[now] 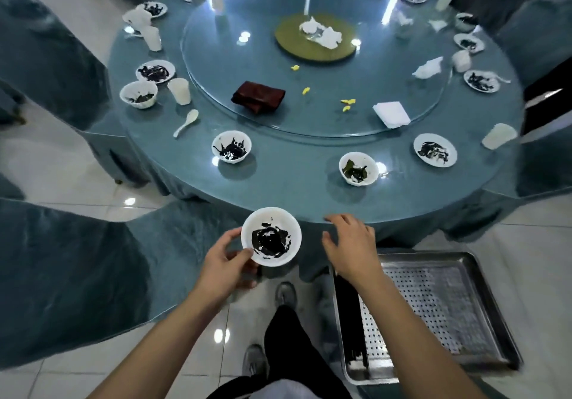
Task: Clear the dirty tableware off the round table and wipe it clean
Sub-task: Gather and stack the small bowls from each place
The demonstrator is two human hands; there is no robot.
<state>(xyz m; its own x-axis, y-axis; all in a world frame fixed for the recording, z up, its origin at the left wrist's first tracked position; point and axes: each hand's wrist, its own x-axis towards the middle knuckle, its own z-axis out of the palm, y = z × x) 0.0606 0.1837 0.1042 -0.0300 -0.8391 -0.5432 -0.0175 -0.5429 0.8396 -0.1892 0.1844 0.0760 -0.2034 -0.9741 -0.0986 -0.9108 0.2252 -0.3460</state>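
My left hand point(224, 259) grips a white bowl point(271, 236) smeared with dark sauce, held just off the near edge of the round blue table point(294, 194). My right hand point(353, 244) hovers open beside the bowl, fingers relaxed near the table edge, holding nothing. Two more dirty bowls stand near the front: one with black sauce point(231, 149), one with green scraps point(358, 168). A dirty plate point(435, 149) sits right of them. A dark red cloth point(258, 96) lies folded on the glass turntable point(309, 120).
A perforated steel tray point(433, 309) sits low at the right, beside my legs. Several dirty dishes, plastic cups, a spoon point(186, 122) and crumpled napkins ring the table. Yellow scraps dot the turntable. Blue-covered chairs point(62, 259) stand to the left and right.
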